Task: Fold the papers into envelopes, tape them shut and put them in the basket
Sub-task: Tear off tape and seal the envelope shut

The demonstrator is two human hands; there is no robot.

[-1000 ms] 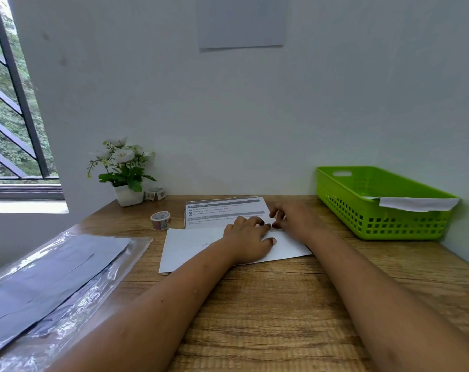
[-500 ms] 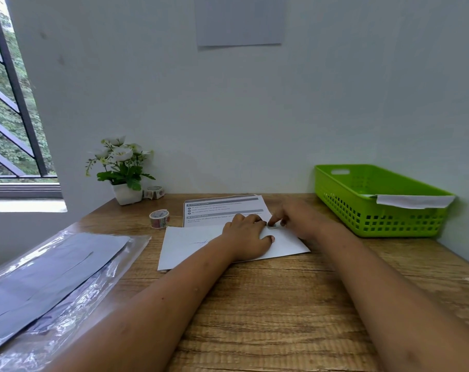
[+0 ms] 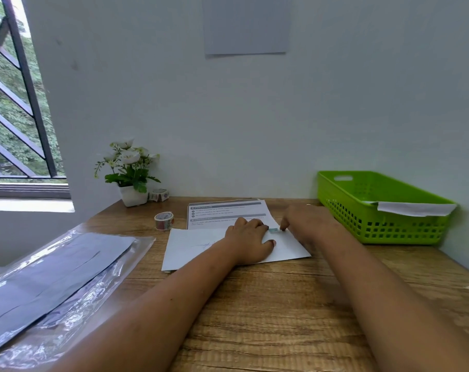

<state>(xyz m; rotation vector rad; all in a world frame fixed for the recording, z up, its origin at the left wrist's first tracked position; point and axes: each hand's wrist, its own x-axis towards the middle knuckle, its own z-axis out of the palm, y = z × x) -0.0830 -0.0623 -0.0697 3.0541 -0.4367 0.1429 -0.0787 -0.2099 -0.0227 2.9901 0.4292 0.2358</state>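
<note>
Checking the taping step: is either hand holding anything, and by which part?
The right hand apparently pinches the teal tape strip by its right end, on the folded paper; the left hand presses that paper flat.

Envelope (image 3: pixel 190 248) part-hidden under left hand (image 3: pixel 248 242); printed sheet (image 3: pixel 222 210) text unreadable.

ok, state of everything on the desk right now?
Folded paper: flat on desk, held down by left hand.
Tape strip: near the paper's top edge, right hand at its end; pinch or press unclear.
Tape roll: on desk, untouched.
Basket: one white envelope over its rim.
Printed sheet: flat, partly covered.
</note>
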